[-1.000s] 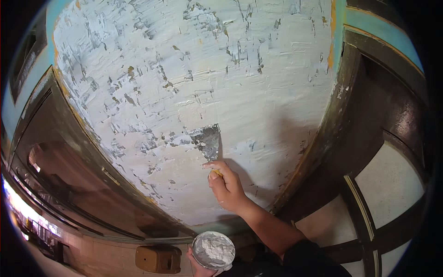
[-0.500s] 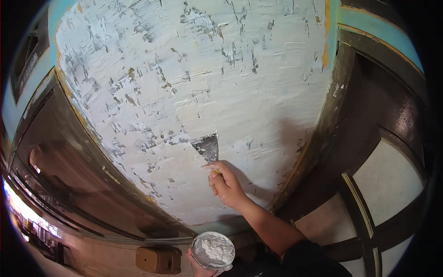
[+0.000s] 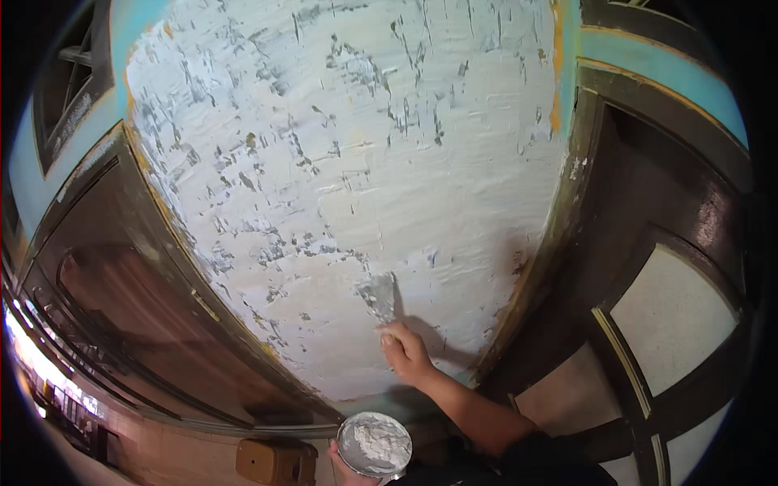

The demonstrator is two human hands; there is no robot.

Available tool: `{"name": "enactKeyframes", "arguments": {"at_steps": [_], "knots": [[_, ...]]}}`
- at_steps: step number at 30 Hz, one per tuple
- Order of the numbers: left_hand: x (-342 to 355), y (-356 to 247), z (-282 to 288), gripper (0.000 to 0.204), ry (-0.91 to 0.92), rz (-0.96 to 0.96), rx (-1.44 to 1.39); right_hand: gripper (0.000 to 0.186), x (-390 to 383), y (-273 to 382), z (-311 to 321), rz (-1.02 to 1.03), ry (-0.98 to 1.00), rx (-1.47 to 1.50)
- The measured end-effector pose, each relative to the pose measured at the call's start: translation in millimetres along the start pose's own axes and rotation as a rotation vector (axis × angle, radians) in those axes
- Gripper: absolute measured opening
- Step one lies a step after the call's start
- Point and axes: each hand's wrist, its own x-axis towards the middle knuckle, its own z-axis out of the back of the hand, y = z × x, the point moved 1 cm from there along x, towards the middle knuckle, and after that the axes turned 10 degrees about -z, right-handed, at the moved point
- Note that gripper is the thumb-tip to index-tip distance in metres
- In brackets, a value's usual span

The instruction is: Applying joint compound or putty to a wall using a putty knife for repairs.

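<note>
Right hand point(image 3: 405, 354): clamped round the grip of a scraper point(image 3: 379, 295), fingers curled over so that they hide most of the grip, low down in front of the wall point(image 3: 462, 194)
Scraper: up at the wall's lower middle, just above the right hand, its grey blade widening toward the top and leaning a little to the left, with pale smears on it; from where I stand I can't quite tell whether the whole edge touches
Left hand point(image 3: 348, 467): closed on the left side of a tub point(image 3: 349, 444), part of it out of sight behind the tub, below the right hand and well apart from it
Tub: round and pale, held near the foot of the wall with its open top facing me, white paste point(image 3: 386, 440) heaped inside, more to the right than to the left
Wall: whitish and ridged, grey patches showing through on the left and along the top, smoother around the scraper, orange-brown streaks down its side edges
Shadow point(image 3: 442, 344): thrown on the wall just right of the scraper and the right hand
Sleeve point(image 3: 551, 460): black, at the near end of the right forearm point(image 3: 480, 415)
Stool point(image 3: 275, 462): brown, on the floor point(image 3: 182, 454) left of the tub
Doors: a brown one point(image 3: 121, 300) left of the wall, a dark one with pale panels point(image 3: 674, 317) on the right
</note>
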Motion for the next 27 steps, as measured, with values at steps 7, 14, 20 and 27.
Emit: {"name": "enactKeyframes", "arguments": {"at_steps": [7, 14, 20, 27], "knots": [[0.1, 22.1, -32.4, 0.088, -0.19, 0.544, -1.572, 0.02, 38.7, 95.6, -7.2, 0.476, -0.051, -0.198], [7.0, 24.7, -35.6, 0.088, -0.191, 0.527, -1.599, 0.02, 80.6, 105.7, -7.7, 0.111, 0.049, 0.103], [1.8, 29.0, -28.6, 0.089, -0.213, 0.55, -1.527, 0.019, 69.1, 122.8, -14.8, -0.134, 0.033, 0.21], [3.8, 25.3, -20.8, 0.089, -0.207, 0.55, -1.63, 0.018, 62.8, 113.1, -22.8, -0.194, -0.04, 0.23]]}}
